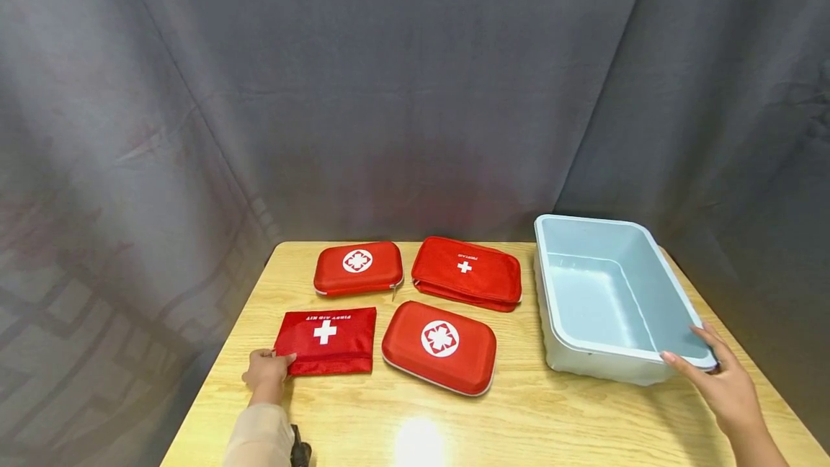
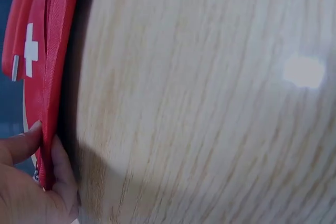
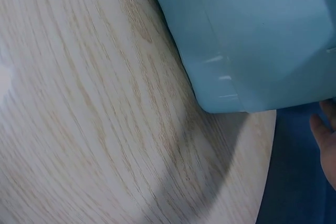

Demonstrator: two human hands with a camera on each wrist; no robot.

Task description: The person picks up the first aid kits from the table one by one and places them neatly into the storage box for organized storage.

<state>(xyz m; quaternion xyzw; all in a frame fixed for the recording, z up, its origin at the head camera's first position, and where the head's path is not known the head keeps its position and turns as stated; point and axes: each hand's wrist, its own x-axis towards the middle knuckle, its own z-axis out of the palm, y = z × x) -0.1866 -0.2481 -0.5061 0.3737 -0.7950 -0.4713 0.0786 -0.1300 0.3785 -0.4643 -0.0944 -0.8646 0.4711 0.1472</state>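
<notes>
A flat red first aid pouch [image 1: 329, 343] with a white cross lies at the table's left front. My left hand [image 1: 267, 373] pinches its near left corner. In the left wrist view the thumb [image 2: 27, 142] lies on one face of the pouch [image 2: 51, 77] and the fingers are at the other. At the right stands a pale blue plastic bin [image 1: 551, 308] with nothing inside. My right hand [image 1: 726, 384] holds its near right corner, thumb at the front rim and fingers over the side rim. Only part of that hand [image 3: 328, 145] shows in the right wrist view, beside the bin [image 3: 252, 40].
Two red hard-shell kits [image 1: 359, 281] [image 1: 415, 348] with round white emblems lie on the wooden table [image 1: 519, 416]. A soft red first aid bag [image 1: 476, 283] lies at the back middle, left of the bin. Grey curtains [image 1: 415, 92] hang behind and on both sides.
</notes>
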